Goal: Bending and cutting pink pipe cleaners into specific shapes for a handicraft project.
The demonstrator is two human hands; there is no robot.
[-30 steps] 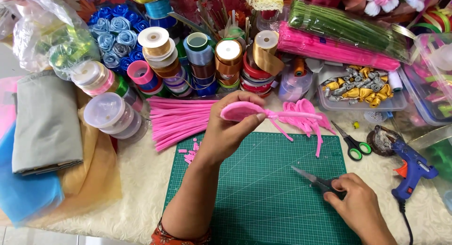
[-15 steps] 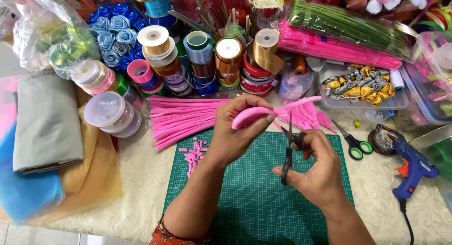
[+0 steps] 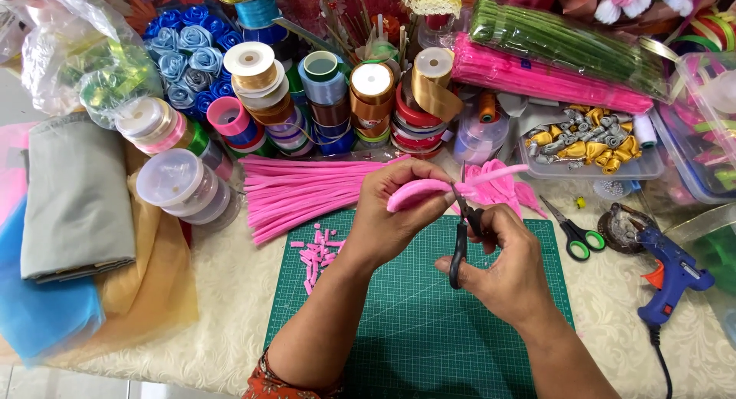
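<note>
Above a green cutting mat (image 3: 399,322), the left hand (image 3: 391,215) pinches a pink petal (image 3: 418,193) while the right hand (image 3: 506,265) grips black scissors (image 3: 460,242), blades at its tip.

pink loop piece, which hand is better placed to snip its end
Right. The right hand already holds the black scissors, blades up against the pink loop piece. The left hand is busy pinching that piece above the green cutting mat.
</note>
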